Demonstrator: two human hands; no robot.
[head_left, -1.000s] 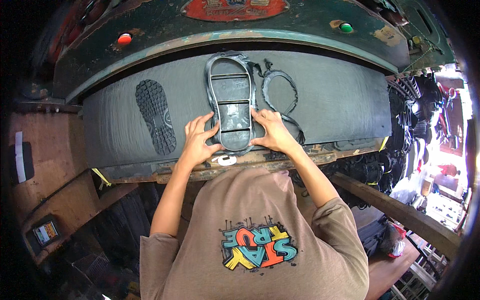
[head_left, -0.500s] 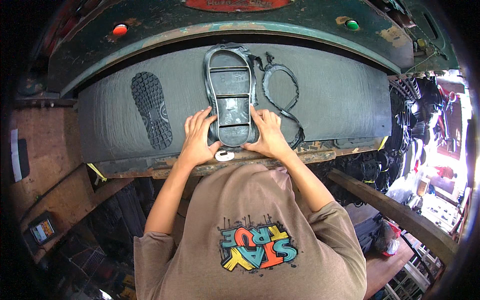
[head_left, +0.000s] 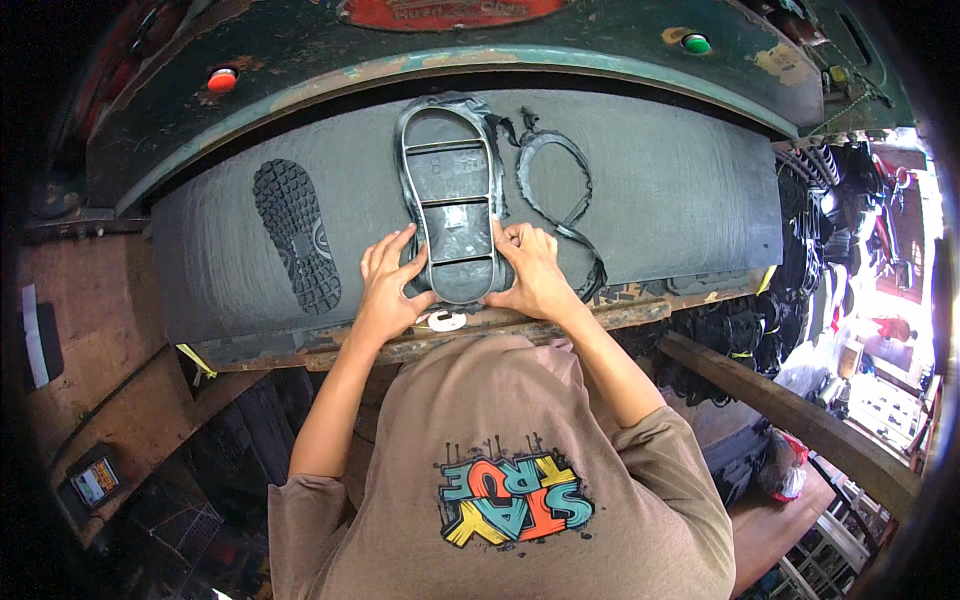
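Observation:
A sole-shaped metal cutting die (head_left: 455, 202) with crossbars stands on the grey sheet, around a black rubber sole piece (head_left: 440, 182). Ragged black rubber sticks out past its upper edge. My left hand (head_left: 385, 290) grips the die's lower left side, thumb at its near end and fingers along the edge. On the lower right side, my right hand (head_left: 535, 275) holds it the same way. A finished-looking treaded sole (head_left: 297, 235) lies to the left. Right of the die is a twisted loop of rubber trimming (head_left: 525, 185).
The grey work sheet (head_left: 680, 190) covers the press bed. Behind it rises a green machine beam (head_left: 500, 62) with a red button (head_left: 222, 80) and a green button (head_left: 696, 43). A white oval object (head_left: 447, 321) sits at the near edge. Black straps (head_left: 800, 250) hang at right.
The whole view has shifted slightly, mostly downward at the left. Both hands keep their hold on the die, and the things on the sheet keep their places relative to each other.

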